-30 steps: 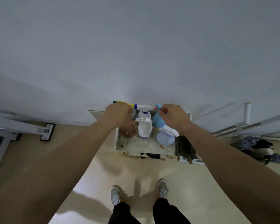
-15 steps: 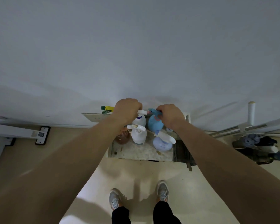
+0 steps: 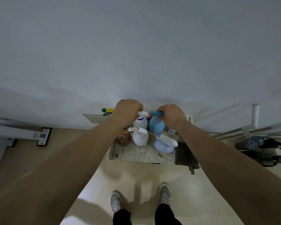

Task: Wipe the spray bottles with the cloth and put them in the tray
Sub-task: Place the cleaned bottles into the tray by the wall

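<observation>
- Since half a second ago little has shifted: both hands stay at the back of the tray [image 3: 137, 157], over the same two bottles, and the view has barely moved.
- Against a second ago, the left hand [image 3: 128, 111] has moved up and to the right. It now covers most of the yellow-and-green nozzle [image 3: 107, 110], of which only the tip pokes out on its left.
- The left hand's fingers are curled down over the trigger head of the rear white spray bottle [image 3: 140, 121], whose white cap juts out just right of the knuckles.
- The right hand [image 3: 171, 116] is curled round the trigger head of the blue spray bottle [image 3: 156, 126]. The nozzle points left from its fingers, almost touching the white cap.
- Both gripped bottles stand upright in the tray's back row, touching side by side.
- In front of them stand an amber bottle [image 3: 123, 138], a second white bottle [image 3: 140, 138] and a pale lilac bottle [image 3: 164, 146], none held.
- A dark slatted thing [image 3: 185, 155] lies against the tray's right edge; what it is cannot be told.
</observation>
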`<state>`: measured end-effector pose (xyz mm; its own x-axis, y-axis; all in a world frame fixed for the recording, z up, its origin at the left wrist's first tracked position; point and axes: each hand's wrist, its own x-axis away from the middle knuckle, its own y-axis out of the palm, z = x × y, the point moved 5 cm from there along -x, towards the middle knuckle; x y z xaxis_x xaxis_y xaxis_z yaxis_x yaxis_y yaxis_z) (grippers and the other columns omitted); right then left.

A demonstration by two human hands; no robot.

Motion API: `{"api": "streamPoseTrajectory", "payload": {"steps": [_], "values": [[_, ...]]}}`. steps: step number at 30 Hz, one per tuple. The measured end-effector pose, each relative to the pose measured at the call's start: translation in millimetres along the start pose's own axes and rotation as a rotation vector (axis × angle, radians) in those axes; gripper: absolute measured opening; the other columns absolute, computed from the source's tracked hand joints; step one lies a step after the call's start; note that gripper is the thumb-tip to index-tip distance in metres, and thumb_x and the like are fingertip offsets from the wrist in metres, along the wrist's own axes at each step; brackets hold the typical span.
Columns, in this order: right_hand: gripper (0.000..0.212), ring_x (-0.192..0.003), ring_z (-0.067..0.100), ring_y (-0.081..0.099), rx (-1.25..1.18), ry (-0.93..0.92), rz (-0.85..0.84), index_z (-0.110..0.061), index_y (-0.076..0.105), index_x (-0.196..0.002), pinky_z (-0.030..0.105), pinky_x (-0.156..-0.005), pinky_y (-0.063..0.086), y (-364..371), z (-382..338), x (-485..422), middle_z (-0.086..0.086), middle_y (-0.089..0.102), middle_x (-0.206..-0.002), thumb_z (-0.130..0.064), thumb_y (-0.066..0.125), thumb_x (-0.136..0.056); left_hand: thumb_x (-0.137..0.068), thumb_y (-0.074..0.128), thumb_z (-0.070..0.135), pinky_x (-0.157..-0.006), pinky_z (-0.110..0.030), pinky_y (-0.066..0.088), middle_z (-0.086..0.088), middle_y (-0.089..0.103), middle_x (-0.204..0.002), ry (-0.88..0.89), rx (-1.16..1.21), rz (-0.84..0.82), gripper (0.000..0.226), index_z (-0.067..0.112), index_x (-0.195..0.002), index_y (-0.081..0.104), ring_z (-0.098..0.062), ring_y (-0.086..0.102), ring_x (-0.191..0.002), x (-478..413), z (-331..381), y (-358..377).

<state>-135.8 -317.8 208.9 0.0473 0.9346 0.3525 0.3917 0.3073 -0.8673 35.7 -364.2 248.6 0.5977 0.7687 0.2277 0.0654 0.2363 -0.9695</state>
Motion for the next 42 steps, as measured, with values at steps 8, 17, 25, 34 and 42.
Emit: {"api": "streamPoseTrajectory", "payload": {"steps": [8, 17, 25, 34, 42], "values": [[0.044, -0.11, 0.029, 0.062, -0.076, 0.003, 0.039, -0.02, 0.06, -0.134, 0.039, -0.09, 0.052, 4, 1, 15, 0.009, 0.065, -0.122, -0.029, 0.069, -0.092, -0.096, 0.063, 0.024, -0.087, -0.035, 0.049, -0.003, 0.069, -0.112, 0.004, 0.028, 0.001, 0.022, 0.023, -0.117, 0.07, -0.022, 0.061, -0.098, -1, 0, 1], [0.022, -0.087, 0.017, 0.064, -0.283, 0.018, -0.008, -0.027, 0.07, -0.103, 0.033, -0.075, 0.053, 18, 10, 89, -0.004, 0.069, -0.099, -0.044, 0.064, -0.09, -0.094, 0.059, 0.052, -0.082, -0.038, 0.052, 0.002, 0.065, -0.104, -0.007, 0.344, 0.096, 0.036, 0.022, -0.113, 0.069, -0.019, 0.059, -0.098, 40, 2, 0], [0.025, -0.101, 0.03, 0.064, -0.012, 0.048, -0.137, -0.016, 0.063, -0.116, 0.036, -0.083, 0.052, 48, 9, 80, 0.01, 0.068, -0.108, -0.02, 0.059, -0.092, -0.078, 0.073, 0.065, -0.083, -0.033, 0.053, 0.014, 0.064, -0.1, -0.051, 0.455, -0.031, 0.051, 0.03, -0.114, 0.071, -0.011, 0.062, -0.094, 57, 5, 10], [0.03, -0.112, 0.03, 0.059, -0.014, 0.005, -0.207, -0.019, 0.064, -0.122, 0.036, -0.088, 0.05, 44, -9, 70, 0.011, 0.064, -0.121, -0.016, 0.058, -0.092, -0.089, 0.071, 0.035, -0.067, -0.029, 0.039, 0.002, 0.072, -0.096, 0.026, 0.366, -0.03, 0.018, 0.023, -0.102, 0.074, -0.019, 0.063, -0.088, 66, 9, 14], [0.04, -0.118, 0.03, 0.059, -0.036, -0.008, -0.179, -0.02, 0.061, -0.129, 0.032, -0.087, 0.046, 45, -21, 76, 0.008, 0.063, -0.129, -0.019, 0.06, -0.089, -0.081, 0.077, 0.048, -0.077, -0.028, 0.046, 0.005, 0.069, -0.113, -0.007, 0.424, -0.069, 0.046, 0.024, -0.119, 0.069, -0.015, 0.062, -0.1, 64, 9, 13]]}}
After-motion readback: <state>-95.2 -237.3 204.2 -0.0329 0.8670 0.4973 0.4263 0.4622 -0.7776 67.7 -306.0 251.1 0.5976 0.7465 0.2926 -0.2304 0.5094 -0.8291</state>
